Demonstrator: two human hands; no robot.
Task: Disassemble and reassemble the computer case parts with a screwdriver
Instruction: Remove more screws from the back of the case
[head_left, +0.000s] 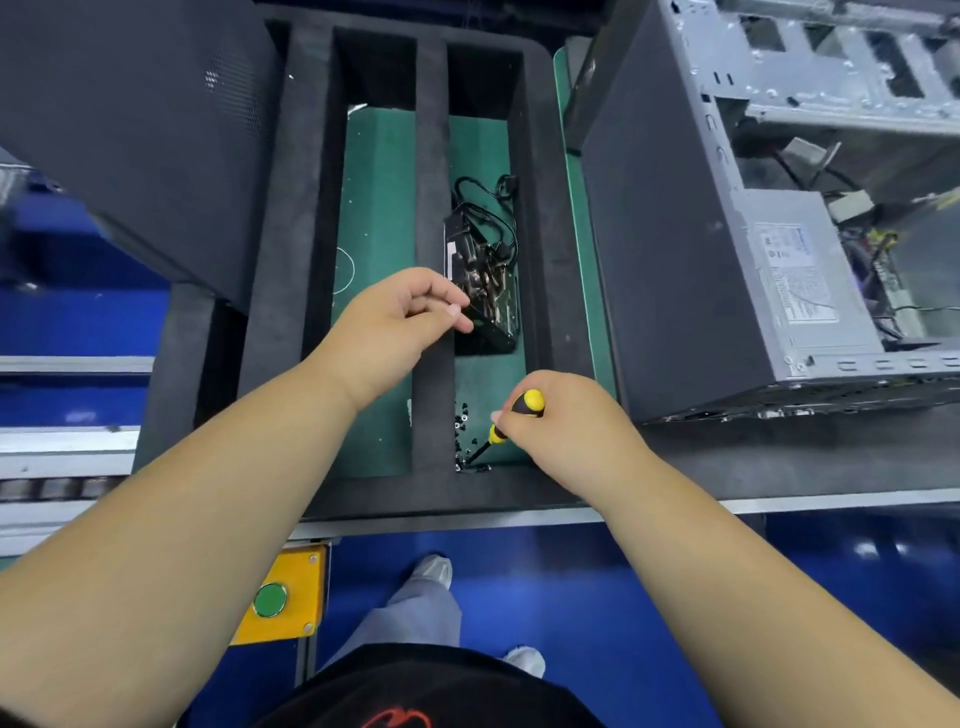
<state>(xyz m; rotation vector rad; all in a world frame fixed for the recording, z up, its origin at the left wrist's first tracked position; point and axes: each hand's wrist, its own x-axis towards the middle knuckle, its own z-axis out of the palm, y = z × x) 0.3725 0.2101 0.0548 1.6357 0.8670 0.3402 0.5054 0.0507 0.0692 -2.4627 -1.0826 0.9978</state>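
My right hand (566, 426) grips a yellow-and-black screwdriver (519, 413), tip down among several small black screws (462, 423) at the near end of the right slot of a black foam tray (431, 182). My left hand (400, 322) hovers over the tray's middle divider with fingers loosely curled and nothing in them, close to a black component with cables (485, 270) lying in the same slot. An open computer case (779, 208) stands on its side at the right, its grey power supply (800, 270) showing.
A dark side panel (135, 130) leans at the upper left over the tray. A green mat (587, 249) shows between the tray and the case. A yellow box with a green button (275, 597) hangs below the table edge. Blue floor and my feet are beneath.
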